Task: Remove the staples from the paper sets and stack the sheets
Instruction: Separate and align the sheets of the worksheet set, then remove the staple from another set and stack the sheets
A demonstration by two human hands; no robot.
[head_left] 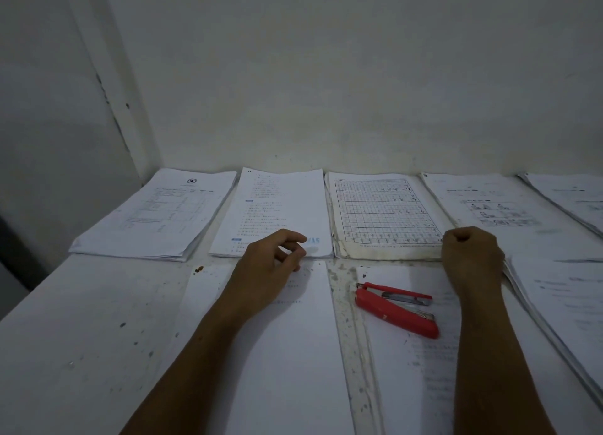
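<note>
A red stapler (396, 309) lies open on the near right sheet (421, 363). My left hand (267, 271) rests on the near middle sheet (277, 353), its fingers loosely curled and holding nothing, its tips at the near edge of a text stack (277, 206). My right hand (470, 258) is curled into a fist at the near right corner of the grid-printed stack (381, 212); whether it pinches anything is hidden.
More paper stacks lie along the wall: one at the far left (156, 219), one with pictures (496, 206) at the right and another (574, 199) at the far right. A further stack (564, 307) runs down the right edge. The white table (81, 336) is speckled and bare at the left.
</note>
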